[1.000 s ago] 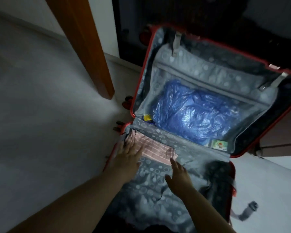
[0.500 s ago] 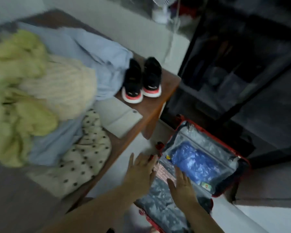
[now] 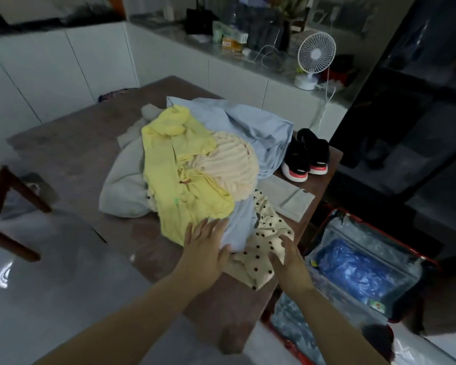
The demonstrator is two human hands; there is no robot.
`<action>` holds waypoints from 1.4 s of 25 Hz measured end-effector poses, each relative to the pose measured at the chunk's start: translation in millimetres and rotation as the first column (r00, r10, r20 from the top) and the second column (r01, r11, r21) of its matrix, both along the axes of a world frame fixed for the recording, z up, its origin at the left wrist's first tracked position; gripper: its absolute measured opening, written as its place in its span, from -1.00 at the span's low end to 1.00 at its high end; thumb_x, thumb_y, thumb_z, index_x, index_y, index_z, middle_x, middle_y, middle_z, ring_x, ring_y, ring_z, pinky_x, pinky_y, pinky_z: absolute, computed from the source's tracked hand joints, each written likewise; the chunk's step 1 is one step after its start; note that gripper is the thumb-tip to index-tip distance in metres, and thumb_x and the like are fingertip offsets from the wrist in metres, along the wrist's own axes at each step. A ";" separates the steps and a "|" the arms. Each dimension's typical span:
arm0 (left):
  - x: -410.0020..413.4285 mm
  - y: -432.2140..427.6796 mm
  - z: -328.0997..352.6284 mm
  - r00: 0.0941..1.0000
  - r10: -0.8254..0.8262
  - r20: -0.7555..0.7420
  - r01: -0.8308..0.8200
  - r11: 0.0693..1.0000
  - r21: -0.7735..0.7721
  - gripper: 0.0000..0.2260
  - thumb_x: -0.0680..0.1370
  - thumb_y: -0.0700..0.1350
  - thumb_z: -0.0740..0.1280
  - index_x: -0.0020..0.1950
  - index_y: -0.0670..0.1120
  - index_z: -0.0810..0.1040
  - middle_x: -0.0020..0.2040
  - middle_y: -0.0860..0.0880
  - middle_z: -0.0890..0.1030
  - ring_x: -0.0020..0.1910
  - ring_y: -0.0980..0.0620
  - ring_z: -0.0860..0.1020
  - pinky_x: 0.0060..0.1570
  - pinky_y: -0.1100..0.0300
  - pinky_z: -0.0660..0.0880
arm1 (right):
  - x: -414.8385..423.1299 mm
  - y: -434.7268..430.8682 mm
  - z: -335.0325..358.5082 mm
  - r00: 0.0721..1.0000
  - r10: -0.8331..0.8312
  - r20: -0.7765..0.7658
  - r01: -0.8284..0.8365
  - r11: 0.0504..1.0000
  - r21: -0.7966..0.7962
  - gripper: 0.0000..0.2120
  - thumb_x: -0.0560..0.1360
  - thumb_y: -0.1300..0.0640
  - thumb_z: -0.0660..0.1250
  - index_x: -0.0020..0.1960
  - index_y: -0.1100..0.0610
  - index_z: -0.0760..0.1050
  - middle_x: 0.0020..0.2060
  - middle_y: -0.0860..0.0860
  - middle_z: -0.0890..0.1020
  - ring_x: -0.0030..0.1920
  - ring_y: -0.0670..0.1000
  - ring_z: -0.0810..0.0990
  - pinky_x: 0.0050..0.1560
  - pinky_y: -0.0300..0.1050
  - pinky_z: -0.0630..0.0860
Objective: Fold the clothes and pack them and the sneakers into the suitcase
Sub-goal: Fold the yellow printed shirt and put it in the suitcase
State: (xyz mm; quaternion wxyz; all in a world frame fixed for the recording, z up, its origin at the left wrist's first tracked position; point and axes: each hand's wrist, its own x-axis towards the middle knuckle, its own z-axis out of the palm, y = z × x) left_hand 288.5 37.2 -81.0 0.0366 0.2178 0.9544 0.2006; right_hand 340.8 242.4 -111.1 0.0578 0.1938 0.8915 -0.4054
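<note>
Brown wooden table (image 3: 71,143) fills the middle of the view, with pale floor around it. Nearest, both forearms reach in from 6 o'clock. The left hand (image 3: 204,248) lies flat with straight, spread fingers on the near edge of a clothes pile, over light blue and yellow cloth, grasping nothing. The right hand (image 3: 291,264), just toward 3 o'clock of it, is likewise open and straight-fingered at the edge of a cream polka-dot garment (image 3: 258,256); whether it touches the cloth cannot be told.

At 4 o'clock, on the floor beside the table, the red-rimmed suitcase (image 3: 353,227) lies open, a blue plastic bag (image 3: 358,270) in its farther half.

Beyond the hands, at 12 o'clock, the unfolded pile holds a yellow garment (image 3: 184,185), a cream ribbed piece (image 3: 229,164), a grey one (image 3: 121,191) and a light blue shirt (image 3: 248,122). The black sneakers (image 3: 306,156) stand side by side at 1 o'clock on the table corner, just beside the shirt. Farthest, a white fan (image 3: 315,56) stands on a counter.
</note>
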 end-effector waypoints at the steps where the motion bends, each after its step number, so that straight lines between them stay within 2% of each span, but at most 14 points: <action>1: -6.4 -11.6 3.8 1.000 0.028 0.005 -0.028 1.000 -0.002 -0.46 0.55 0.17 -0.13 0.52 0.04 0.04 0.49 0.05 0.18 0.50 0.00 0.03 0.45 -0.04 -0.16 | -2.7 -13.4 4.7 1.000 0.005 -0.010 -0.005 1.000 0.002 -0.46 0.58 0.04 0.18 0.50 0.09 0.07 0.46 0.07 0.20 0.44 0.08 0.20 0.37 -0.05 0.22; 4: -22.7 -25.3 7.3 0.999 0.053 0.013 -0.053 0.998 -0.030 -0.51 0.62 0.02 0.05 0.52 0.01 0.00 0.48 -0.01 0.20 0.51 -0.03 0.03 0.45 -0.05 -0.17 | -10.9 -36.6 14.2 0.996 0.082 -0.035 -0.080 0.996 0.042 -0.47 0.59 0.02 0.15 0.50 0.08 0.07 0.46 0.04 0.19 0.46 0.05 0.15 0.40 -0.05 0.17; 7: -33.5 -31.1 2.1 0.997 0.055 0.053 -0.049 0.993 -0.104 -0.48 0.61 0.00 0.08 0.53 0.00 -0.03 0.49 -0.02 0.19 0.51 -0.04 0.03 0.45 -0.06 -0.17 | -24.7 -41.3 18.5 0.992 0.108 -0.059 -0.107 0.994 0.027 -0.49 0.58 0.01 0.16 0.48 0.06 0.12 0.45 0.03 0.23 0.44 0.04 0.20 0.39 -0.02 0.24; 9: -42.3 -39.3 -2.2 0.996 0.063 0.059 -0.054 0.988 -0.143 -0.48 0.61 0.01 0.08 0.53 0.00 -0.03 0.49 -0.03 0.19 0.51 -0.03 0.04 0.45 -0.07 -0.16 | -35.7 -47.4 21.2 0.985 0.148 -0.087 -0.148 0.989 0.003 -0.51 0.59 0.03 0.17 0.47 0.09 0.16 0.44 0.03 0.26 0.43 0.03 0.20 0.38 -0.07 0.22; 12: -72.6 -55.9 0.7 0.998 0.062 -0.027 -0.065 0.989 -0.136 -0.50 0.60 -0.01 0.11 0.52 -0.01 0.04 0.44 -0.03 0.28 0.47 -0.01 0.13 0.46 -0.04 -0.13 | -62.5 -59.5 23.6 0.967 0.216 -0.133 -0.215 0.976 0.023 -0.56 0.58 0.08 0.20 0.43 0.10 0.24 0.40 0.04 0.32 0.41 0.04 0.25 0.33 -0.16 0.19; 16: -135.2 -81.0 12.4 0.986 0.051 -0.161 -0.061 0.996 -0.059 -0.53 0.59 -0.07 0.18 0.48 0.00 0.17 0.32 -0.02 0.42 0.38 -0.03 0.29 0.45 -0.02 -0.07 | -114.6 -85.7 29.4 0.949 0.239 -0.207 -0.237 0.971 0.037 -0.61 0.55 0.11 0.27 0.35 0.12 0.36 0.32 0.07 0.42 0.34 0.07 0.36 0.33 -0.08 0.28; 20: -223.5 -88.6 28.1 0.974 -0.185 -0.128 0.163 0.974 -0.159 -0.52 0.60 -0.04 0.17 0.50 0.08 0.12 0.35 0.02 0.37 0.39 0.00 0.24 0.44 0.06 -0.05 | -191.4 -117.4 34.8 0.970 0.121 -0.213 -0.097 0.988 0.118 -0.58 0.51 0.08 0.31 0.35 0.09 0.38 0.26 0.10 0.46 0.25 0.14 0.41 0.27 0.00 0.35; 22: -262.7 -87.5 34.8 0.939 -0.329 -0.104 0.307 0.934 -0.185 -0.52 0.60 -0.02 0.18 0.49 0.11 0.11 0.39 0.05 0.34 0.41 0.01 0.21 0.43 0.08 -0.02 | -222.2 -131.4 35.2 0.994 0.061 -0.094 -0.039 0.975 0.218 -0.56 0.46 0.05 0.35 0.33 0.03 0.40 0.22 0.10 0.44 0.22 0.17 0.39 0.23 -0.03 0.34; 24: -289.9 -84.5 37.9 0.888 -0.456 -0.058 0.440 0.880 -0.178 -0.53 0.59 -0.03 0.21 0.48 0.12 0.16 0.42 0.09 0.29 0.42 0.05 0.17 0.42 0.11 -0.02 | -234.3 -141.2 38.6 0.998 0.052 -0.018 -0.044 0.947 0.318 -0.67 0.46 0.05 0.34 0.20 0.06 0.52 0.14 0.09 0.46 0.15 0.17 0.40 0.16 -0.06 0.35; 26: -311.8 -78.7 38.8 0.824 -0.566 0.015 0.560 0.810 -0.176 -0.56 0.57 -0.01 0.24 0.45 0.14 0.24 0.46 0.14 0.23 0.46 0.08 0.09 0.43 0.11 -0.07 | -235.1 -140.8 48.3 0.996 -0.014 -0.085 0.035 0.968 0.249 -0.88 0.49 0.09 0.31 -0.06 0.13 0.55 -0.08 0.05 0.52 -0.05 0.10 0.48 -0.05 -0.11 0.37; 28: -328.2 -66.8 38.2 0.748 -0.655 0.105 0.661 0.720 -0.210 -0.61 0.57 0.01 0.25 0.39 0.14 0.34 0.48 0.15 0.20 0.49 0.08 0.02 0.45 0.05 -0.13 | -225.7 -129.9 65.3 0.982 -0.133 -0.136 0.144 0.987 0.075 -0.82 0.53 0.12 0.27 -0.23 0.13 0.39 -0.34 -0.02 0.44 -0.31 -0.03 0.41 -0.28 -0.24 0.29; 30: -338.2 -54.3 39.9 0.708 -0.688 0.161 0.705 0.669 -0.235 -0.69 0.59 -0.02 0.21 0.33 0.11 0.42 0.48 0.16 0.22 0.50 0.10 0.01 0.45 0.02 -0.18 | -212.0 -114.4 86.0 0.960 -0.215 -0.177 0.217 0.976 -0.010 -0.82 0.55 0.11 0.26 -0.19 0.17 0.40 -0.40 -0.03 0.42 -0.38 -0.08 0.36 -0.33 -0.25 0.28; 32: -342.5 -44.4 45.8 0.701 -0.688 0.187 0.713 0.666 -0.221 -0.73 0.62 -0.05 0.13 0.28 0.09 0.47 0.45 0.18 0.28 0.50 0.13 0.03 0.44 0.04 -0.22 | -195.3 -96.6 105.7 0.924 -0.321 -0.207 0.316 0.947 -0.061 -0.82 0.54 0.07 0.27 -0.17 0.15 0.46 -0.40 -0.02 0.48 -0.41 -0.10 0.39 -0.35 -0.24 0.34; 35: -341.9 -36.3 53.9 0.674 -0.716 0.181 0.738 0.645 -0.197 -0.73 0.64 0.04 0.04 0.17 0.11 0.51 0.42 0.20 0.32 0.50 0.17 0.01 0.43 0.06 -0.25 | -171.7 -67.9 129.9 0.850 -0.462 -0.251 0.434 0.886 -0.161 -0.82 0.53 0.05 0.29 -0.23 0.07 0.51 -0.42 -0.03 0.51 -0.43 -0.12 0.42 -0.41 -0.23 0.35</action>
